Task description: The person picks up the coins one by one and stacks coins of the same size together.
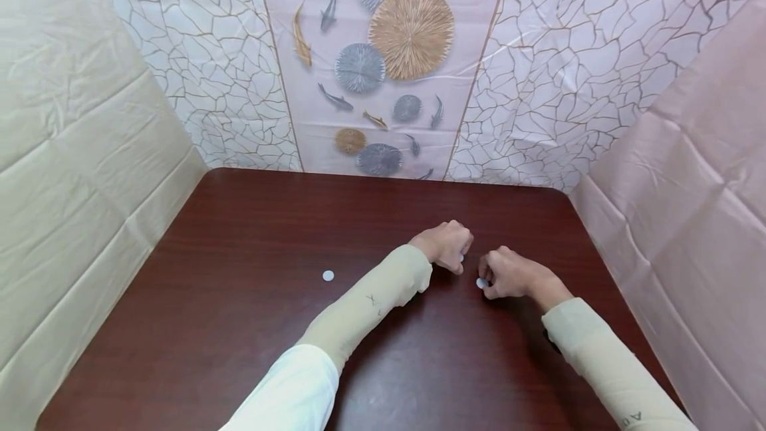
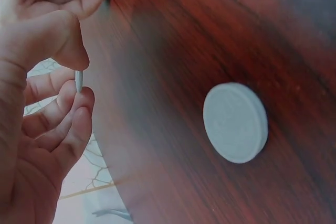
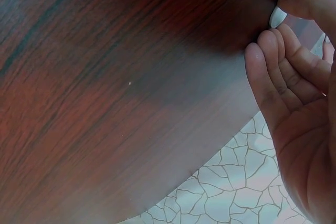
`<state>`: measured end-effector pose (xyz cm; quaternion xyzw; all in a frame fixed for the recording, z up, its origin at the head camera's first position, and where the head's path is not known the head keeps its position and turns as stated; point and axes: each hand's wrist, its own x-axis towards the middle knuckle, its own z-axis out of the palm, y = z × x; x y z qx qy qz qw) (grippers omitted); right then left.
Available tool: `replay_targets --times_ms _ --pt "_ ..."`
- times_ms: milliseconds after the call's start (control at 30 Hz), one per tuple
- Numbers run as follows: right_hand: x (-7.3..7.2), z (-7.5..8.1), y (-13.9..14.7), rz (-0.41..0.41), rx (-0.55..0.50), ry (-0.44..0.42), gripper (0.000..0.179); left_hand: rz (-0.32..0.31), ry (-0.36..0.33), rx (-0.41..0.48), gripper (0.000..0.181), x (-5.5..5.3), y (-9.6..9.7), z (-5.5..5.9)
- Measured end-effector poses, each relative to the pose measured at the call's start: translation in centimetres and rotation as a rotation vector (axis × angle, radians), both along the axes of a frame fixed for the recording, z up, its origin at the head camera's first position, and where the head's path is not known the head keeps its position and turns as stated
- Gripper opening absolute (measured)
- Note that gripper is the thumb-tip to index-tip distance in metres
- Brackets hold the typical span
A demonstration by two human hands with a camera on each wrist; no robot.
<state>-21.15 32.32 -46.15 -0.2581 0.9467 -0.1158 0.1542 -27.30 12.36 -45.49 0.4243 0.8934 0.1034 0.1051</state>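
Note:
Between thumb and fingertips my left hand (image 1: 445,245) pinches a small white disc (image 2: 79,81), seen edge-on in the left wrist view. To its right, my right hand (image 1: 511,274) pinches another white disc (image 3: 278,17) by its edge, close over the tabletop. The two hands face each other, a short gap apart. A third white disc (image 1: 328,276) lies flat on the table, left of the left forearm; in the left wrist view this round disc (image 2: 235,123) shows a raised rim.
The dark red-brown wooden table (image 1: 251,238) has rounded far corners. Behind it hangs a patterned cloth (image 1: 383,105) with fish and round motifs. Cream cloth (image 1: 78,151) borders the left side and pinkish cloth (image 1: 688,205) the right.

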Motion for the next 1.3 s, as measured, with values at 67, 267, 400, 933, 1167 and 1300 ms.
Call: replay_targets --times_ms 67,267,400,933,1167,1300 --pt "0.0 0.0 0.0 0.000 0.001 -0.001 0.015 0.003 -0.012 0.009 0.029 0.2 0.0 0.0" --pt "0.1 0.1 0.0 0.004 -0.008 0.004 0.017 0.028 -0.059 0.032 0.031 0.9 -0.2 0.1" --pt "0.0 0.1 0.1 0.007 -0.017 0.012 0.017 0.042 -0.053 0.047 0.030 1.3 -0.3 0.0" --pt "0.1 -0.1 0.1 0.018 -0.034 0.022 0.016 0.116 -0.085 0.103 0.031 3.2 0.8 -1.8" --pt "0.2 -0.2 0.1 0.049 -0.054 0.050 0.019 0.160 -0.073 0.122 0.031 3.7 1.6 -2.7" --pt "0.1 -0.3 0.2 0.062 -0.053 0.065 0.020 0.170 -0.075 0.121 0.030 4.1 2.0 -3.1"
